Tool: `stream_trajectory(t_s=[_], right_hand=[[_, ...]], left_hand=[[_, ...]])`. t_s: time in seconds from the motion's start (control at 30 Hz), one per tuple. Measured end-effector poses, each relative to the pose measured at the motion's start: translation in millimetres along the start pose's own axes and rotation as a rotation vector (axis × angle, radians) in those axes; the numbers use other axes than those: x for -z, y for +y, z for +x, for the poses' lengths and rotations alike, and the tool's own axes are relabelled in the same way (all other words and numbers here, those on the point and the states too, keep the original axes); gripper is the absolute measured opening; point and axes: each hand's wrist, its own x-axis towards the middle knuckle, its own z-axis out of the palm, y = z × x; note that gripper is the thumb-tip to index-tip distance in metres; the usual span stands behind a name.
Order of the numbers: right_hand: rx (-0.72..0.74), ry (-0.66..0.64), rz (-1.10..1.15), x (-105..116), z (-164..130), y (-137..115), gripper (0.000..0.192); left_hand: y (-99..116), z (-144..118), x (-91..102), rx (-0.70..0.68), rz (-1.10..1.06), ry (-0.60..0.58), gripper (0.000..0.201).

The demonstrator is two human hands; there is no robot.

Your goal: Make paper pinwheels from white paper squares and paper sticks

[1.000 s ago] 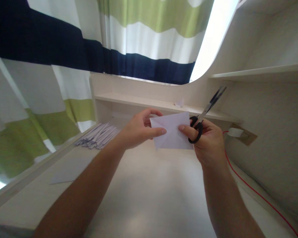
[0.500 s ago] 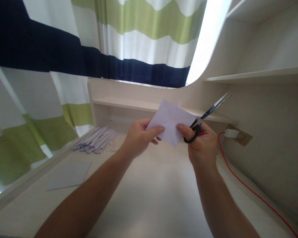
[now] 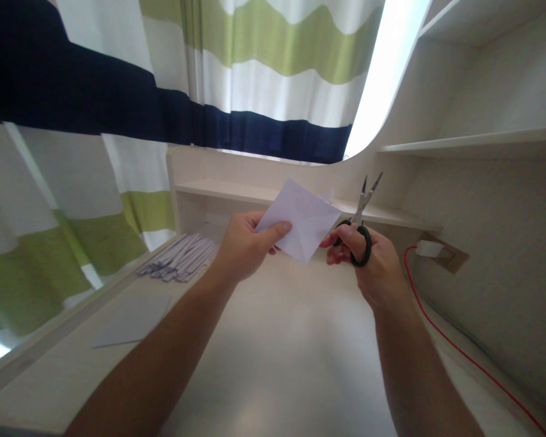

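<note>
My left hand [image 3: 246, 246] pinches a folded white sheet of paper [image 3: 300, 220] by its left corner and holds it up over the desk. My right hand [image 3: 368, 261] grips black-handled scissors [image 3: 360, 227], fingers through the loops, blades pointing up and slightly parted. The scissors stand just right of the paper's edge, apart from it. The right hand no longer touches the paper.
A pile of cut paper strips [image 3: 179, 258] lies at the desk's back left, with a flat white sheet [image 3: 131, 318] nearer me. A red cable [image 3: 459, 352] runs along the right wall from a wall socket [image 3: 439, 252]. A low shelf [image 3: 273, 194] and a striped curtain [image 3: 209, 91] stand behind.
My right hand has let go of the paper and turned the scissors upright, blades slightly apart. My left hand alone now holds the paper, tilted a little more.
</note>
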Motion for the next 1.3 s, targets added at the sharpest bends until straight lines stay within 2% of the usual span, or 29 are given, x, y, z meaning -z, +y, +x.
stream_trajectory(t_s=[0.07, 0.13, 0.23, 0.33, 0.53, 0.7, 0.8, 1.07, 1.3], right_hand=[[-0.006, -0.128, -0.149, 11, 0, -4, 0.045], [-0.046, -0.244, -0.259, 18, -1, -7, 0.042], [-0.146, -0.367, -0.304, 22, -1, -7, 0.037], [-0.194, -0.426, -0.298, 19, 0, -3, 0.035], [-0.135, -0.478, -0.166, 11, -5, -7, 0.034], [-0.222, -0.588, -0.196, 3, -8, -8, 0.045], [-0.283, -0.606, -0.252, -1, -8, -10, 0.046], [-0.297, -0.598, -0.252, -10, -14, -20, 0.040], [-0.254, -0.460, -0.300, -12, -11, -12, 0.031]], left_hand=[[5, 1, 7.0, -0.035, 0.013, 0.081, 0.034], [11, 1, 13.9, -0.065, 0.006, 0.151, 0.033], [19, 0, 21.7, -0.095, -0.016, 0.218, 0.031], [25, -1, 26.1, -0.110, -0.038, 0.250, 0.030], [24, -1, 29.8, -0.134, -0.073, 0.273, 0.032], [25, -1, 30.9, -0.163, -0.082, 0.316, 0.034], [28, -1, 30.5, -0.163, -0.073, 0.310, 0.034], [29, -2, 24.9, -0.178, -0.049, 0.334, 0.033], [24, -1, 27.4, -0.192, -0.065, 0.342, 0.032]])
